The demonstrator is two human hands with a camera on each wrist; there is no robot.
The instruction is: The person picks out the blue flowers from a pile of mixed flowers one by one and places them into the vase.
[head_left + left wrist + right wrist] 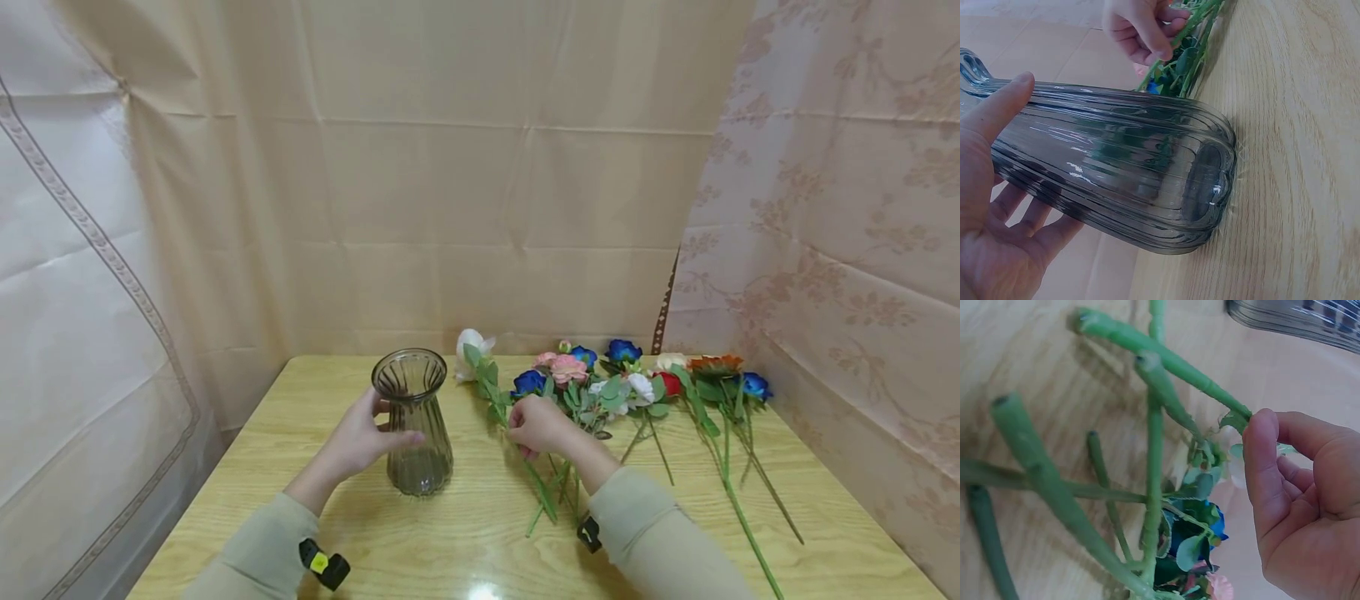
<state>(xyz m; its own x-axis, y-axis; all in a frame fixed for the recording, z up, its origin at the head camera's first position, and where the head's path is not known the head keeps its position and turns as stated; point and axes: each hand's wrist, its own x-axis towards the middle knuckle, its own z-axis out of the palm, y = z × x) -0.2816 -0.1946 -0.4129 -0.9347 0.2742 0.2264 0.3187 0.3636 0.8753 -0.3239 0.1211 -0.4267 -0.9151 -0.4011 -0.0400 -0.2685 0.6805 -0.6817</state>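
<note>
A ribbed, smoky glass vase (429, 425) stands upright on the wooden table. My left hand (362, 437) grips it from the left, thumb across the near side and fingers behind; the left wrist view shows the thumb and fingers round the vase's narrower part (1072, 134). To the right of the vase, my right hand (543, 427) pinches the green stem (1172, 362) of a white flower (472, 346) between thumb and index finger. The flower's head points toward the back of the table. Beside that hand lie a blue flower (529, 382) and a pink flower (568, 369).
More artificial flowers lie in a loose row along the right back of the table (337, 533), among them an orange flower (716, 367) and a red one (667, 384). Their long stems (738, 508) reach toward the front. A beige curtain (480, 208) hangs behind the table.
</note>
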